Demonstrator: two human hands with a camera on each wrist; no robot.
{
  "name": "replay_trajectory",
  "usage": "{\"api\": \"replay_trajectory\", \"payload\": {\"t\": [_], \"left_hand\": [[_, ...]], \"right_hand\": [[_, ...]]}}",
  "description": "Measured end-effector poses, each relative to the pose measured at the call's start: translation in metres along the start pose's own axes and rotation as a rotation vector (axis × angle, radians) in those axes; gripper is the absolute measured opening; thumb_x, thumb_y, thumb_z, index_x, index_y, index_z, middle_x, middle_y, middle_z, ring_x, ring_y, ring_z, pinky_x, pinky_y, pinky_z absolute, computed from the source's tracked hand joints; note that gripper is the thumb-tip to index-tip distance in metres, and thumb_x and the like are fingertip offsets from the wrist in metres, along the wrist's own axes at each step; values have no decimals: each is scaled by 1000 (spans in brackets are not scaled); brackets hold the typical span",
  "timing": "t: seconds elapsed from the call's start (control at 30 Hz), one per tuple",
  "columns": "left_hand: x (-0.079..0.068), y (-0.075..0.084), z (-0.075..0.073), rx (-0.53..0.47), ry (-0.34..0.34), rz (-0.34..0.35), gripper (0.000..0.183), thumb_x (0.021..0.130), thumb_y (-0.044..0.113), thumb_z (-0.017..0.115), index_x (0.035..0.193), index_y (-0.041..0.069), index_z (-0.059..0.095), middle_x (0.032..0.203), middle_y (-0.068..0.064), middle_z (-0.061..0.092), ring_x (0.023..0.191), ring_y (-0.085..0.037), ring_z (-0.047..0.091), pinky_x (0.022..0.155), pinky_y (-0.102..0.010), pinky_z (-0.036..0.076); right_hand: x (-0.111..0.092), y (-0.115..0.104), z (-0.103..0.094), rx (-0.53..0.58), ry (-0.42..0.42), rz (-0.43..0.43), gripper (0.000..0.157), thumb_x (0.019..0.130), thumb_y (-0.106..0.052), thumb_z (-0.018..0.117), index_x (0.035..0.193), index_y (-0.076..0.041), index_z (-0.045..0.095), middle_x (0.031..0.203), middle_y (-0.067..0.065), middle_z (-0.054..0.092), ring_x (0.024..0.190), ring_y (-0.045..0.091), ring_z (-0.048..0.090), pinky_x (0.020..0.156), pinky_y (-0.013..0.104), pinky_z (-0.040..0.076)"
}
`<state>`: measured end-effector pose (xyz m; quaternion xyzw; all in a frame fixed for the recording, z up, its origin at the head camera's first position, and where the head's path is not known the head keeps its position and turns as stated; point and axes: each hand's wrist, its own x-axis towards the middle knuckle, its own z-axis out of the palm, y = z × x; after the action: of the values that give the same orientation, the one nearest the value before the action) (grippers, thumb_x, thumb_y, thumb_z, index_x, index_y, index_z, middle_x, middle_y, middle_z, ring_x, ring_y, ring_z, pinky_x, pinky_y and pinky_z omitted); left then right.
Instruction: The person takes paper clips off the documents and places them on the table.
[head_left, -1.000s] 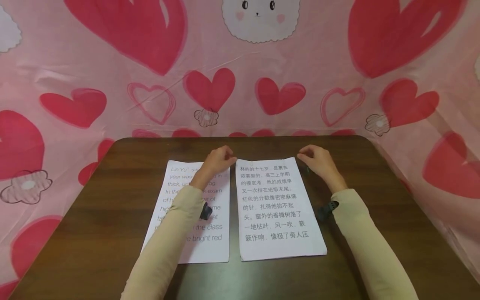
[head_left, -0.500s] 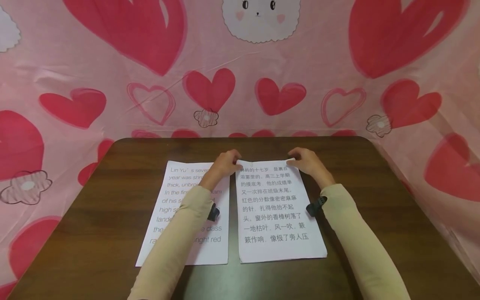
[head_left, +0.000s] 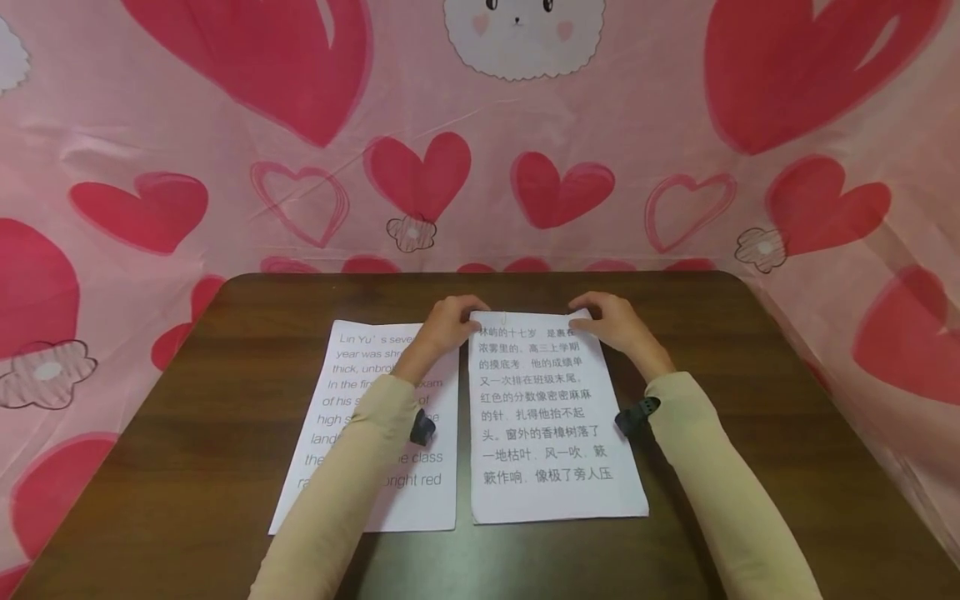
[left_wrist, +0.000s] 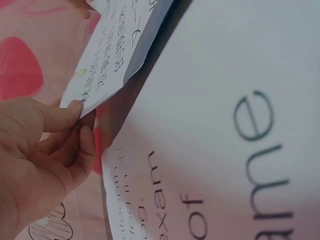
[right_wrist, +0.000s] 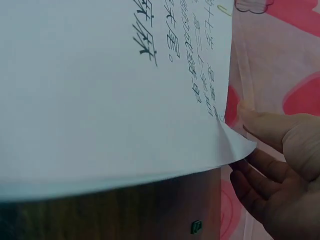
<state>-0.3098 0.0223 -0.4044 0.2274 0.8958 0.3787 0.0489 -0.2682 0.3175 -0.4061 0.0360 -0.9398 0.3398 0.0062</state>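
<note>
A stack of white paper sheets (head_left: 551, 417) printed with Chinese characters lies on the right, its top edge slightly raised. At its top left corner, my left hand (head_left: 448, 322) pinches the sheets between thumb and fingers, clearly seen in the left wrist view. My right hand (head_left: 613, 323) holds the top right corner, which bends upward in the right wrist view, thumb above and fingers beneath. A yellow paper clip (left_wrist: 80, 73) sits on the stack's top edge. To the left lies a second stack of paper (head_left: 412, 508) with English print, partly hidden under my left forearm.
The dark wooden table (head_left: 187, 433) extends around both stacks. Behind it hangs a pink cloth (head_left: 495, 117) with red hearts. A small green item (right_wrist: 196, 227) lies on the table near my right hand; its kind is unclear. Dark devices sit on both wrists.
My right hand has moved left onto the top right corner, and my left hand has shifted right onto the top left corner. The Chinese-printed stack's top edge has lifted slightly and shifted a little left.
</note>
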Motion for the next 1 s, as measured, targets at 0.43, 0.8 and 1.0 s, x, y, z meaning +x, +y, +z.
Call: {"api": "replay_trajectory", "payload": {"t": [0.43,0.8,1.0], "left_hand": [[-5,7,-12,-106,27,61,25,95,1,63,118,9,69,123,-11,70,107,-26,65,102,-42,50],[-9,8,-16,-132,18,43,24,95,2,63,117,9,69,121,-12,70,105,-26,63,99,-40,50],[-11,7,-16,-113,21,31,24,95,3,63,118,10,69,121,-12,70,106,-26,63,100,-42,49]], "right_hand": [[-5,-14,-10,28,-58,-70,34,97,-19,65,130,-8,64,131,19,64,116,36,57,110,55,42],[-11,-13,-11,-32,-61,-95,30,99,-18,62,125,-4,64,120,20,70,107,35,62,105,53,45],[-12,-12,-8,-11,-21,-109,27,101,-16,60,124,-3,64,116,21,70,101,33,62,98,49,45]]}}
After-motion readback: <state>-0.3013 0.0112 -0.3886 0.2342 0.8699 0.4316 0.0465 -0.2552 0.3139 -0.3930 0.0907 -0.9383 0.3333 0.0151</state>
